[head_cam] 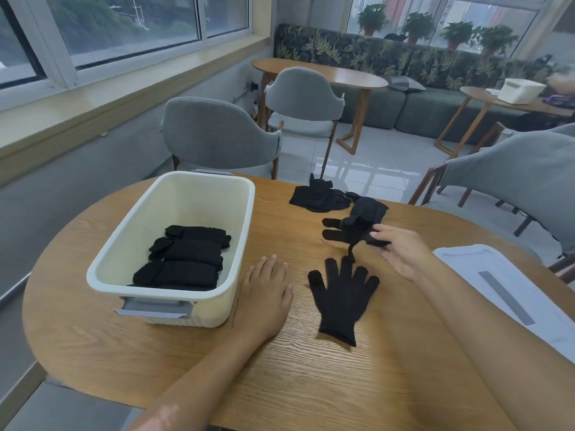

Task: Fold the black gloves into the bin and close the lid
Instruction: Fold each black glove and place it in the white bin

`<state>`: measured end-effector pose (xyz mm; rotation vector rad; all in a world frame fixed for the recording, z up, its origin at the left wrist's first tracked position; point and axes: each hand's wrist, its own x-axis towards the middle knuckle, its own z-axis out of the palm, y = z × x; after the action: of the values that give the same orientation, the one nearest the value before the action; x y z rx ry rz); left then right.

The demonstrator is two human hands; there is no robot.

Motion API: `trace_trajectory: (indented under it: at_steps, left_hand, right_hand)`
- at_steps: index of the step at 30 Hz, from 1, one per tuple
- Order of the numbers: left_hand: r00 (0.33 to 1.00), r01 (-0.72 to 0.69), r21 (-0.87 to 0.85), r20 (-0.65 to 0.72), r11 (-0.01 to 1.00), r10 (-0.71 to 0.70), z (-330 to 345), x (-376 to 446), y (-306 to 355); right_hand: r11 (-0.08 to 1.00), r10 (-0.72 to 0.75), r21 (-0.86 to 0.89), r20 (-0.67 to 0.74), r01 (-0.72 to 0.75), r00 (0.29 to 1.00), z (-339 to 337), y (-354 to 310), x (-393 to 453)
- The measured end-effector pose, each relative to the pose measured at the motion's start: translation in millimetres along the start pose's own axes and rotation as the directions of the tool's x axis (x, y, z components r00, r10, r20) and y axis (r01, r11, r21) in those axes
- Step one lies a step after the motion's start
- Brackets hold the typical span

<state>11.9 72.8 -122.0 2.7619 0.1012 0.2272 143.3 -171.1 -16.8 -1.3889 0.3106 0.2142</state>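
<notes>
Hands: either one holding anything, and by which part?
The right hand pinches a black glove at its near edge, by the fingers. Whether that is the cuff cannot be told. The left hand lies flat on the table, holding nothing.

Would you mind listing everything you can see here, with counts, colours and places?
bin: one, cream, table's left, lid off
folded gloves: three black bundles, inside bin
flat glove: one, black, table centre
held glove: one, black, crumpled, above flat glove
glove pile: black, count unclear, table's far edge
lid: one, pale, grey strip, table's right
table: one, wooden
chairs: grey, around the tables
left hand: flat on table beside bin
right hand: pinching held glove
</notes>
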Motion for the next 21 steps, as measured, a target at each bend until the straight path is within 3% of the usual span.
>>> trace_trajectory:
  at_steps: [3,5,7,12,15,18,20,21]
  left_hand:
    - [1.0,-0.012,0.002,-0.016,1.0,0.012,-1.8,-1.3,1.9]
    - [0.996,-0.067,0.018,-0.06,0.998,0.068,-3.8,-3.6,4.1]
    - [0.981,-0.168,-0.004,-0.101,0.986,0.167,-4.8,-6.4,7.2]
    - [0.923,-0.381,-0.182,-0.124,0.907,0.363,-11.3,-9.6,38.5]
    - [0.891,-0.418,-0.182,0.107,0.89,0.441,-11.7,-6.6,56.2]
    - [0.86,-0.394,-0.07,0.322,0.916,0.395,0.2,-6.5,53.7]
    - [0.861,-0.378,-0.01,0.363,0.926,0.356,7.4,-10.1,50.1]
    - [0.868,-0.372,0.01,0.358,0.928,0.344,8.6,-12.2,49.8]
  right_hand:
    - [0.978,0.095,0.194,-0.079,-0.078,0.992,-18.2,10.0,-3.6]
    - [0.966,0.168,0.222,-0.154,-0.132,0.974,-29.5,21.1,-7.0]
    - [0.984,0.177,0.081,-0.242,-0.162,0.954,-40.6,33.8,-6.8]
    - [0.964,-0.001,-0.252,-0.314,-0.082,0.949,-61.9,53.8,-10.6]
    - [0.985,-0.032,-0.172,-0.254,-0.012,0.967,-62.8,51.1,-18.4]
    - [0.991,-0.092,-0.108,-0.086,0.082,0.992,-64.6,49.0,-31.3]
    - [0.934,-0.161,-0.319,0.016,0.158,0.987,-72.2,55.3,-42.1]
    - [0.85,-0.214,-0.482,0.053,0.213,0.975,-76.7,60.0,-46.1]
